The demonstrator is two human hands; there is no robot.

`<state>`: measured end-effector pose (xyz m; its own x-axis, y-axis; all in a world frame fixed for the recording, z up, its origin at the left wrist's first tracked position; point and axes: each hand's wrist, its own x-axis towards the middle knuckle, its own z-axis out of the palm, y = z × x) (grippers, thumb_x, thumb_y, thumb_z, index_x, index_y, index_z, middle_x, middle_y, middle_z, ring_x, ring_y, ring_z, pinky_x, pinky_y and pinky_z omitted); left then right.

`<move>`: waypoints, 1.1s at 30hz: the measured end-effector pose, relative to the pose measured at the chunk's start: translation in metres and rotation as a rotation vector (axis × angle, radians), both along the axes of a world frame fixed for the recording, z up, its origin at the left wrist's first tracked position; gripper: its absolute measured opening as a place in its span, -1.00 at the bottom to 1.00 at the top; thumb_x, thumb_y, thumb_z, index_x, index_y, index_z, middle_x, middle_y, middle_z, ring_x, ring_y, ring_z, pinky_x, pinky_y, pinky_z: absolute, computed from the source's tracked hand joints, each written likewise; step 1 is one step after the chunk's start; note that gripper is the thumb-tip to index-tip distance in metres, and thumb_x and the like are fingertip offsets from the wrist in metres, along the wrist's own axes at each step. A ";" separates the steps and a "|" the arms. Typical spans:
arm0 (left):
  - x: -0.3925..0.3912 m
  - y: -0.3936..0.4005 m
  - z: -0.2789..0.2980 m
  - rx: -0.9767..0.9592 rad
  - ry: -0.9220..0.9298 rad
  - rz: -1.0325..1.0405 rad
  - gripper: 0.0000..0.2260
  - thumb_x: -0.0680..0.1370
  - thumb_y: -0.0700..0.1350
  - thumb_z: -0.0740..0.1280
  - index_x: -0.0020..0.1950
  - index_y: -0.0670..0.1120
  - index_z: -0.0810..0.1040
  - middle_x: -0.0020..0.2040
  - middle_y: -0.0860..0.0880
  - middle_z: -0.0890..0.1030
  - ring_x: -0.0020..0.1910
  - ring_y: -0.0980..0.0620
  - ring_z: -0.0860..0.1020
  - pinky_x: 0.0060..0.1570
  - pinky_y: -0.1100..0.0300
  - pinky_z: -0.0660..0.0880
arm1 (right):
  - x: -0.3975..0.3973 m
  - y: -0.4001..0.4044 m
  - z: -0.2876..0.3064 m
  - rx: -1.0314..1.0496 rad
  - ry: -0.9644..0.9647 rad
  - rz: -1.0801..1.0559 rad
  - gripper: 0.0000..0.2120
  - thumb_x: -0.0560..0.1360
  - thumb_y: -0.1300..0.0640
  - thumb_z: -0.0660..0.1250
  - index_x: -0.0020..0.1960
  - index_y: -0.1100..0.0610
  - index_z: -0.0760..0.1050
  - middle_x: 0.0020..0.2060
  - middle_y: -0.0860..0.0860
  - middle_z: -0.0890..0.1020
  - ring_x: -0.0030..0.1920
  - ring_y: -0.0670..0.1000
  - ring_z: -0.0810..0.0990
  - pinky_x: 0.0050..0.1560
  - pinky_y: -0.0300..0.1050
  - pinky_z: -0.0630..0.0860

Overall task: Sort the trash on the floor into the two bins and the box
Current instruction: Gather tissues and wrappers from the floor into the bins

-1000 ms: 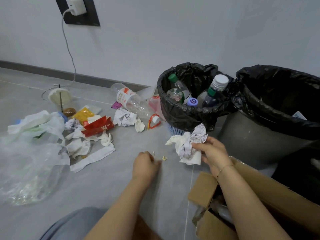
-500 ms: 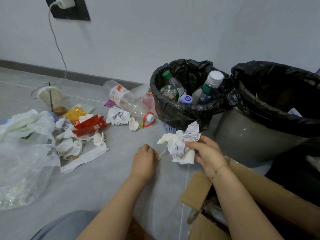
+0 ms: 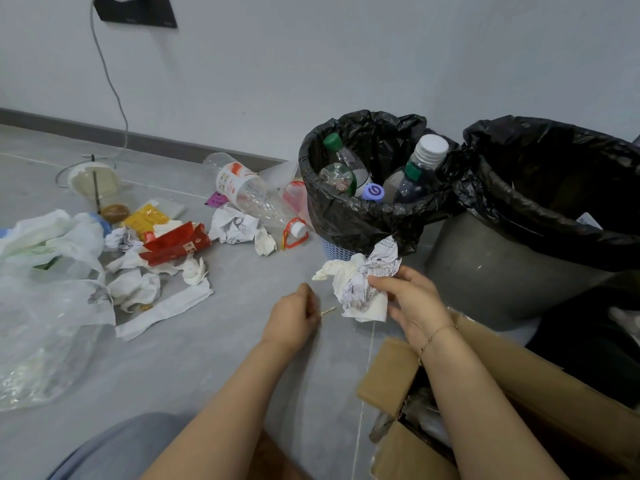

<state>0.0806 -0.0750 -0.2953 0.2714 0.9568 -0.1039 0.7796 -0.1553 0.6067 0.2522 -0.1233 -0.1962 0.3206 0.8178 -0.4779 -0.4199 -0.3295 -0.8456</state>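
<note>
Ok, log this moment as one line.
left hand: pinches small stick | right hand: holds crumpled paper | bins: nothing dropped yet

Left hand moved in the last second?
Yes, slightly: the left hand has edged right toward the floor seam below the small bin, pinching a small stick.

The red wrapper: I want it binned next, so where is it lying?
In the head view the red wrapper lies on the floor at left, amid crumpled white tissues, in front of the yellow packet and left of the clear bottle.
</note>
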 end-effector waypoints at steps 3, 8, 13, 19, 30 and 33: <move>0.000 -0.002 -0.001 -0.016 0.026 -0.017 -0.91 0.50 -0.21 0.32 0.00 -0.12 0.52 -0.09 -0.07 0.63 -0.07 -0.07 0.57 -0.10 0.16 0.41 | -0.003 -0.001 0.000 0.012 -0.014 0.002 -0.71 0.43 0.46 0.35 0.12 0.27 0.52 -0.13 0.10 0.65 -0.16 0.05 0.64 -0.13 -0.09 0.61; -0.006 -0.011 0.013 -0.073 -0.117 0.123 -0.95 0.49 -0.20 0.36 -0.14 -0.05 0.56 -0.15 -0.03 0.64 -0.14 0.00 0.58 -0.15 0.23 0.46 | -0.013 -0.006 0.008 0.087 -0.149 0.049 -0.72 0.42 0.46 0.37 0.10 0.29 0.52 -0.02 0.17 0.66 -0.12 0.04 0.65 -0.14 -0.17 0.62; -0.022 -0.027 0.070 -0.117 -0.516 0.317 -0.95 0.49 -0.23 0.40 -0.16 -0.10 0.59 -0.28 0.01 0.60 -0.31 0.13 0.51 -0.27 0.36 0.41 | -0.028 -0.008 0.049 0.286 -0.474 0.140 -0.69 0.36 0.43 0.43 -0.05 0.08 0.52 -0.18 0.02 0.64 -0.20 -0.05 0.60 -0.18 -0.29 0.56; -0.019 -0.053 0.144 -0.087 -0.805 0.292 -0.98 0.50 -0.24 0.41 -0.13 -0.16 0.61 -0.33 -0.04 0.60 -0.32 0.11 0.51 -0.27 0.36 0.46 | -0.021 0.013 0.142 0.449 -0.951 0.307 -0.71 0.34 0.37 0.42 -0.04 0.06 0.53 -0.25 -0.03 0.59 -0.28 -0.10 0.50 -0.16 -0.25 0.47; 0.113 -0.034 0.237 0.041 -0.731 0.058 -0.94 0.43 -0.18 0.47 -0.17 -0.09 0.61 -0.33 0.00 0.61 -0.37 0.15 0.53 -0.27 0.34 0.46 | 0.133 0.000 0.257 0.214 -1.469 0.269 -0.77 0.36 0.27 0.41 -0.03 0.07 0.53 -0.24 -0.01 0.56 -0.19 0.02 0.51 -0.23 -0.18 0.36; 0.161 -0.029 0.246 0.085 -0.614 -0.020 -0.96 0.43 -0.16 0.45 -0.19 -0.05 0.61 -0.28 0.00 0.64 -0.30 0.14 0.56 -0.17 0.27 0.53 | 0.181 -0.007 0.240 0.078 -1.416 0.157 -0.78 0.39 0.24 0.40 0.02 0.10 0.54 -0.18 0.03 0.56 -0.13 0.05 0.50 -0.14 -0.19 0.33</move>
<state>0.2414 -0.1038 -0.0493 0.2750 0.9491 0.1534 0.2888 -0.2338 0.9284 0.4328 -0.1299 0.0441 0.3866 0.8980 0.2102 0.8161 -0.2269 -0.5315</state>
